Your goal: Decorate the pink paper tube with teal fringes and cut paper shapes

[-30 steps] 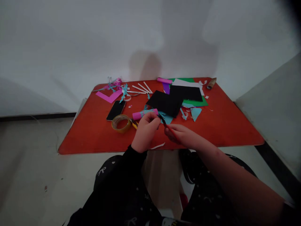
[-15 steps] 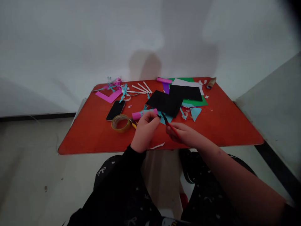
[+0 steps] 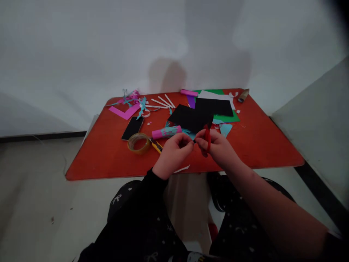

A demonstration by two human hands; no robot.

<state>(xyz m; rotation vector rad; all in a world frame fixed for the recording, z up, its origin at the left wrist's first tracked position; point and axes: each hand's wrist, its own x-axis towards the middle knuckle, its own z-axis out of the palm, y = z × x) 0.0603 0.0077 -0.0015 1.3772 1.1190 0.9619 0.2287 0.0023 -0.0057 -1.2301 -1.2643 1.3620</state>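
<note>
My left hand is closed, its thumb and finger pinching a tiny dark piece over the table's front half. Close beside it, my right hand is wrapped round red-handled scissors, its fingertips meeting the same dark piece. The scissors' dark blades point away, over black paper, and are hard to make out. Just behind my left hand lies a pink roll with blue paper patches. Black sheets lie beyond both hands.
On the red table are a tape roll, a yellow cutter, a phone, white sticks, pink paper, green paper and a brown tube. A wall stands behind.
My right hand has moved left and up to meet my left hand, and the scissors have turned more upright. My left hand has shifted slightly right, uncovering more of the pink roll and cutter.
</note>
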